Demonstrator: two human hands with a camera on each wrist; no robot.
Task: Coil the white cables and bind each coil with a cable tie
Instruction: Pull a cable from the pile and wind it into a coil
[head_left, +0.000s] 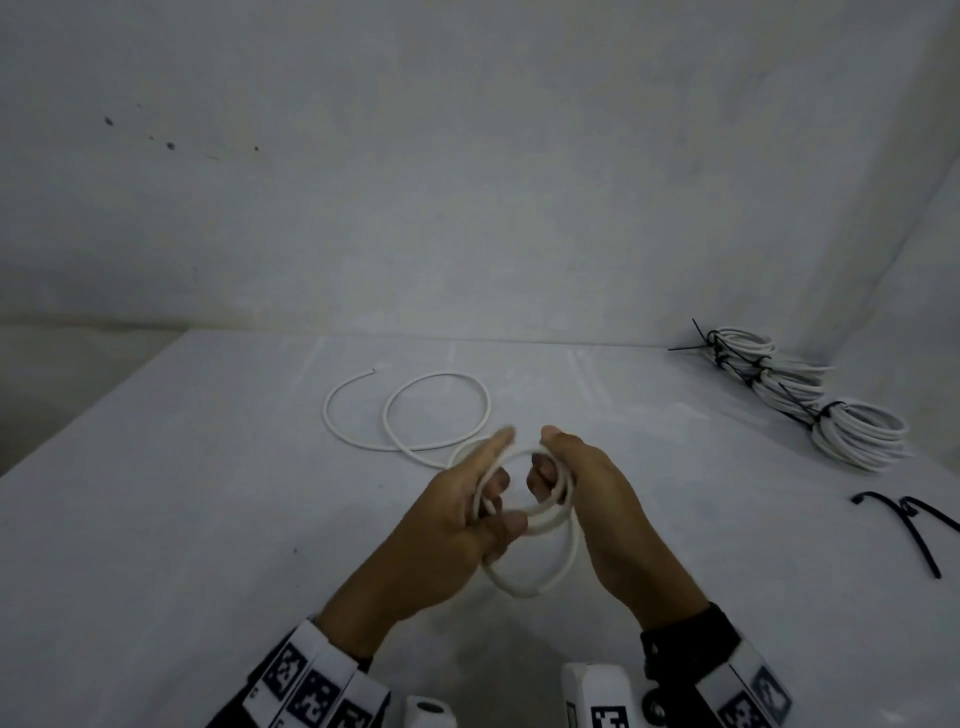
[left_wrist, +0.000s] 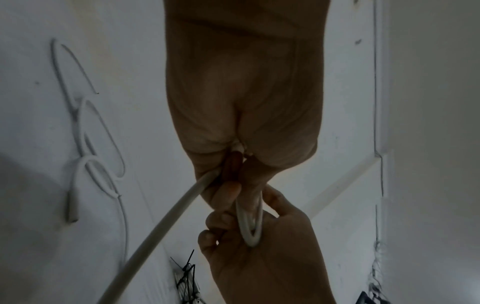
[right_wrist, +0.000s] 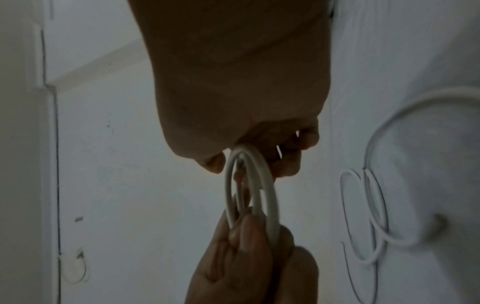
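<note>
L hand (head_left: 467, 514) and R hand (head_left: 587, 493), above table (head_left: 208, 519), both grip partly wound white cable (head_left: 540, 514) coil between them. Cable's loose loops trail on table beyond. Far R: bound coils (head_left: 810, 395); spare black cable ties (head_left: 909, 525) nearer.

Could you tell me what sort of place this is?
Probably a plain workbench for bundling cables: a bare white table against a blank white wall, with finished tied coils stacked at the right and loose black cable ties nearby.
</note>
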